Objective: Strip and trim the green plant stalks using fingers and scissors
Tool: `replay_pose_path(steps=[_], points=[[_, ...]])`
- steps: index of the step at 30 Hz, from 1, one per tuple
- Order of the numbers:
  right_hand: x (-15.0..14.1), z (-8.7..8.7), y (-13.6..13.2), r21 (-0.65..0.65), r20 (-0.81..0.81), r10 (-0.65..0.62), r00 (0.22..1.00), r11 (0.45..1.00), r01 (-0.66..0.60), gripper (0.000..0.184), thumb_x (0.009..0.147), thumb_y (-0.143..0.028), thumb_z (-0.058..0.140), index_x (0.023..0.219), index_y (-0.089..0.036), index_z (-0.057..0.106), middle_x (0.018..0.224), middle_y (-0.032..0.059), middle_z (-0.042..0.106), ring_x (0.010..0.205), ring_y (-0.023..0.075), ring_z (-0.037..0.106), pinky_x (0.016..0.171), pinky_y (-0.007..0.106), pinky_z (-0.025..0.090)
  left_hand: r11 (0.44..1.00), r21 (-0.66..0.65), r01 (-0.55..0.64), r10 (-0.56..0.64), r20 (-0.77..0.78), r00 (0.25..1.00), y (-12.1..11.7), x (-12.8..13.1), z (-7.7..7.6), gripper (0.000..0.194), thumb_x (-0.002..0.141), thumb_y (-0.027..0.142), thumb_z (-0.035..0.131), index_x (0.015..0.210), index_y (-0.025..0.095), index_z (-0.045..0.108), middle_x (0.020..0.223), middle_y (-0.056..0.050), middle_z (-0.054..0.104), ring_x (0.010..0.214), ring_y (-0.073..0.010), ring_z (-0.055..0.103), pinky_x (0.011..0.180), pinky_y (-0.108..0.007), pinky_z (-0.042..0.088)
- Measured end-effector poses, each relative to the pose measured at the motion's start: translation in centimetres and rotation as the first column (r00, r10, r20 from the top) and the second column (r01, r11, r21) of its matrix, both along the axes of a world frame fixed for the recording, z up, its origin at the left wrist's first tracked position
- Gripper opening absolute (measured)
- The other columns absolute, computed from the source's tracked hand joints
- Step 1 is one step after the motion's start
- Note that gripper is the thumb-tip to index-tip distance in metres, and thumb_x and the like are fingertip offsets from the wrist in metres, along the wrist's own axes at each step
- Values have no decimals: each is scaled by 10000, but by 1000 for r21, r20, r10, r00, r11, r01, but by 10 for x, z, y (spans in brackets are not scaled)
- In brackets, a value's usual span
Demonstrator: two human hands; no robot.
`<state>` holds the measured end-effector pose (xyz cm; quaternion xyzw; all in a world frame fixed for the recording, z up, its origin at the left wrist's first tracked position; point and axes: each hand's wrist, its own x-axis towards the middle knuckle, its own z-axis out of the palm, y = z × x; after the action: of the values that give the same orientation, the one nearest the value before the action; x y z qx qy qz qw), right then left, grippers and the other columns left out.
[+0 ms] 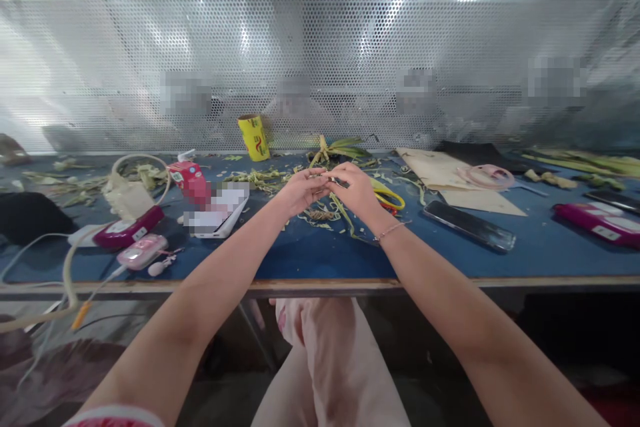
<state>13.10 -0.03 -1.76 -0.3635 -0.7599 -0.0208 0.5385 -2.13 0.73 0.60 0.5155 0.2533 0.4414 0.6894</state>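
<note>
Strip aslant by right hand (near end rightward)

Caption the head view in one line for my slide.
Fingers of left hand and right hand close together over a blue tabletop strewn with plant scraps.

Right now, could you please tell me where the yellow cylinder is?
In the head view, the yellow cylinder sits left of centre, just before the perforated screen.

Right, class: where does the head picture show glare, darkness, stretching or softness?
All in the head view: glare streaks the perforated screen; the space under the blue table is dark; wide-angle stretching seems to enlarge the right forearm; blocky pixels cover part of the white object; detail between the fingers is too soft to tell.
</note>
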Motion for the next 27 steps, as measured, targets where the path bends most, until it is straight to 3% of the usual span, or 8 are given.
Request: replay_pose_path(steps=[8,16,24,27], points=[[0,7,-6,-188,-95,91,991,976,-108,167,745,-288,578,870,-218,665,889,51,608,792,165,577,635,310,486,999,52,-15,19,-65,998,8,-1,-3,271,730,118,621,960,144,480,692,2,619,625,-67,600,732,-254,476],[3,7,-3,-246,-117,90,989,962,-117,239,739,-428,583,745,-198,649,791,43,628,766,166,584,693,328,471,1000,28,-7,12,-180,984,10,-7,-3,314,713,108,643,950,152,441,687,-12,635,655,-84,624,771,-293,473],[3,6,-4,-210,12,84,996,974,-80,194,787,-366,544,748,-198,635,777,38,605,733,154,558,655,308,458,998,-48,-49,36,-231,972,9,-10,1,328,668,92,674,897,147,447,691,-29,645,669,-100,630,786,-311,463],[4,6,-3,-159,43,62,997,986,-54,177,800,-330,531,728,-200,627,761,38,603,721,153,548,662,311,452,997,30,-69,75,-279,957,13,-12,1,328,668,115,669,920,150,462,722,-41,648,701,-113,628,797,-319,455]])
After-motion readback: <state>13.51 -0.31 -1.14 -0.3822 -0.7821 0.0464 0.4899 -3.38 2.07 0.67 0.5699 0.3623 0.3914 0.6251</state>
